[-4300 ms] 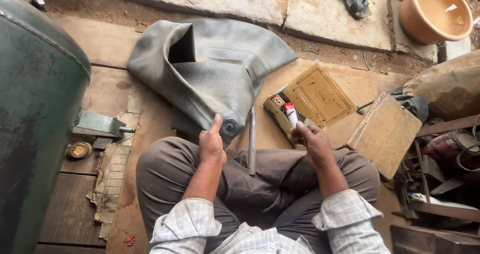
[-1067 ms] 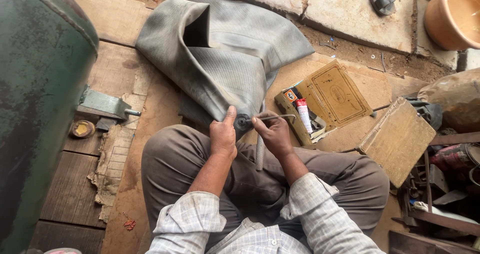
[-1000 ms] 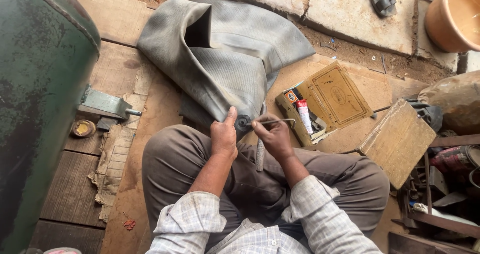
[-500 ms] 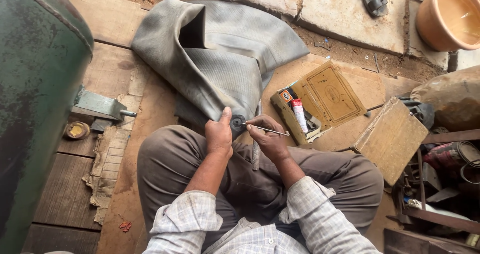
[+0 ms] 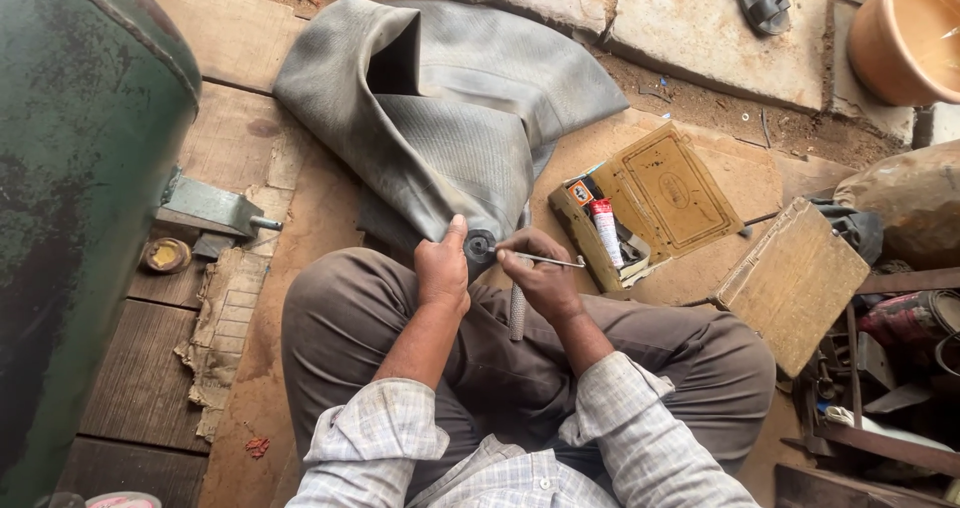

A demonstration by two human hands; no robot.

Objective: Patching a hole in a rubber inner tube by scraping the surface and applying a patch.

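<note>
Since a moment ago your right hand [image 5: 540,278] has drawn its thin metal tool [image 5: 548,260] level, pinched between fingers, tip at the dark patch [image 5: 479,245] on the grey inner tube [image 5: 450,118]. The tool's long axis runs left-right, pointing left. Your left hand [image 5: 443,268] presses the tube on your knee, thumb beside the patch.

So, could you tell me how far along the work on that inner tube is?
Done: the grey tube lies folded on the boards, and the small box is open with its glue tube showing. In hand: the left hand pins the tube beside a round dark patch, while the right hand holds a thin metal tool by it. Left: whether the patch is bonded cannot be told.
</note>
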